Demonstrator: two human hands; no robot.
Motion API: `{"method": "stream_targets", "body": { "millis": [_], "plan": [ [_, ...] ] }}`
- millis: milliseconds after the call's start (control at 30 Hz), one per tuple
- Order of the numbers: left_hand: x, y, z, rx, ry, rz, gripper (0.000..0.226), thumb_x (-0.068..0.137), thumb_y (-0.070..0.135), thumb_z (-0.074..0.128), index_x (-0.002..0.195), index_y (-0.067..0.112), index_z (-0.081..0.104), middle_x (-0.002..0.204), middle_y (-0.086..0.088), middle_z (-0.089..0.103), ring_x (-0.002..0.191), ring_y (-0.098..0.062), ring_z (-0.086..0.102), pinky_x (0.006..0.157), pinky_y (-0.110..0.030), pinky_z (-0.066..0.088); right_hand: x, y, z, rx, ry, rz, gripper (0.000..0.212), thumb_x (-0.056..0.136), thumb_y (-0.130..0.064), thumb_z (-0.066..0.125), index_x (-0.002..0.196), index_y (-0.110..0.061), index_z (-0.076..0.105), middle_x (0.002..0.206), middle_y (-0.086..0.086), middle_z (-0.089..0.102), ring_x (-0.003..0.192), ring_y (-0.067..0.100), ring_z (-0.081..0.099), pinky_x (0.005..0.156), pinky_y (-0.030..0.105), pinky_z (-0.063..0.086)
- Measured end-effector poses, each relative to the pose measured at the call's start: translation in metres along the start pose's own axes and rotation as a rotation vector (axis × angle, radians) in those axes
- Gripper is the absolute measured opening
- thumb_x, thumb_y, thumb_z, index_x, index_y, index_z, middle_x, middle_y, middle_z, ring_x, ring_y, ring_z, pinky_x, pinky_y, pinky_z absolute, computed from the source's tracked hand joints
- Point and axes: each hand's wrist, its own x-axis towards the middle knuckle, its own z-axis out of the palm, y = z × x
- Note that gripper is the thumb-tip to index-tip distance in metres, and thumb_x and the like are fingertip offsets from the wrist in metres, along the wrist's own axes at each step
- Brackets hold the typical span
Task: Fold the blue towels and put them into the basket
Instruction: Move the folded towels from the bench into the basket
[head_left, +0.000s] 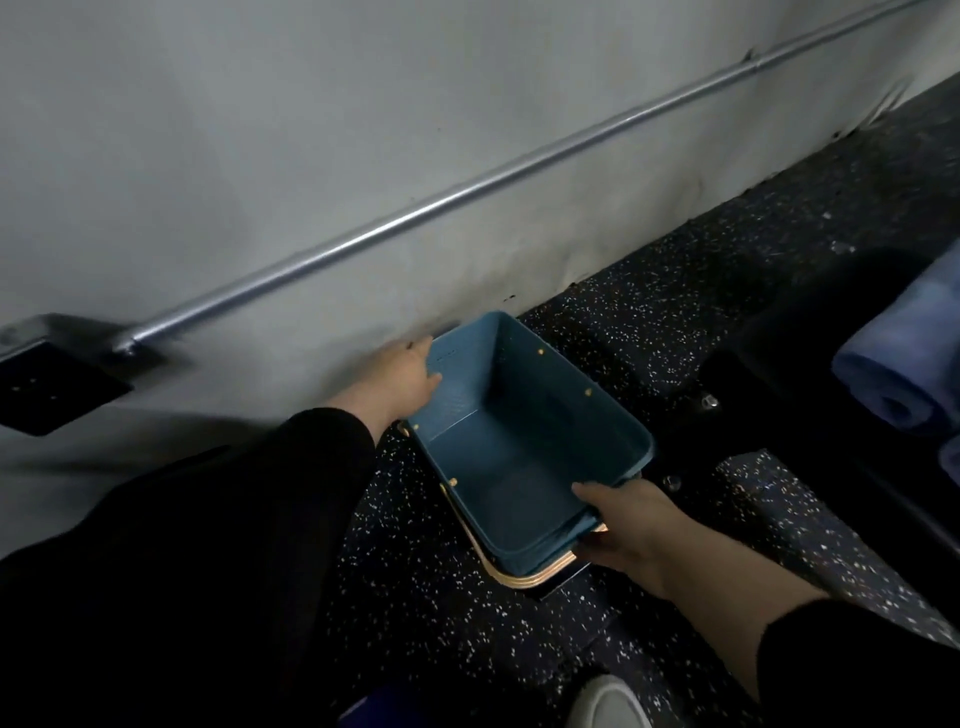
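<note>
Head view: blue basket (524, 415) sat on the dark speckled floor (675, 322), far corner close against the grey wall (260, 130), nothing visible inside it. A pale wooden handle (524, 576) lay along the basket's near end. Left hand (408, 376) gripped the far-left rim, thumb hooked over the edge into the basket; black sleeve (208, 519) covered that arm. Right hand (618, 525) gripped the near-right corner, thumb on top of the rim, fingers under it. A metal pipe (467, 195) ran diagonally along the wall above the basket, ending at a black box (57, 374) on the wall at left. Rolled blue towels (904, 374) lay at the right edge of frame, well apart from the basket, on something dark. White shoe tip (608, 701) showed at the bottom edge, near the right forearm.
</note>
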Motion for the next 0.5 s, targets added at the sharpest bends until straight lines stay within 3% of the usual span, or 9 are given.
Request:
{"method": "stream_targets", "body": {
  "millis": [133, 367, 500],
  "plan": [
    [0.013, -0.007, 0.012, -0.016, -0.01, -0.059, 0.053, 0.099, 0.034, 0.056, 0.144, 0.011, 0.041, 0.136, -0.019, 0.057, 0.121, -0.039, 0.055, 0.1, -0.041, 0.046, 0.012, -0.002, 0.01, 0.064, 0.091, -0.04, 0.036, 0.096, 0.0, 0.048, 0.131, -0.011, 0.052, 0.122, 0.012, 0.059, 0.104, 0.034, 0.062, 0.061, 0.041, 0.062],
    [0.011, -0.015, -0.003, -0.152, 0.089, -0.109, 0.025, 0.1, 0.026, 0.053, 0.119, 0.012, 0.059, 0.116, -0.014, 0.067, 0.106, -0.036, 0.062, 0.086, -0.037, 0.05, -0.018, -0.016, -0.014, -0.09, 0.115, -0.171, 0.027, 0.095, -0.002, 0.047, 0.109, -0.016, 0.065, 0.102, 0.007, 0.073, 0.092, 0.028, 0.071, 0.064, 0.04, 0.062],
    [-0.008, -0.01, -0.027, -0.299, 0.161, -0.118, 0.017, 0.1, 0.021, 0.052, 0.108, 0.01, 0.063, 0.106, -0.013, 0.069, 0.098, -0.034, 0.063, 0.084, -0.039, 0.052, -0.044, -0.026, -0.027, -0.114, 0.168, -0.22, 0.019, 0.096, -0.007, 0.05, 0.108, -0.013, 0.064, 0.099, 0.009, 0.074, 0.087, 0.029, 0.073, 0.061, 0.039, 0.061]
  ]
}}
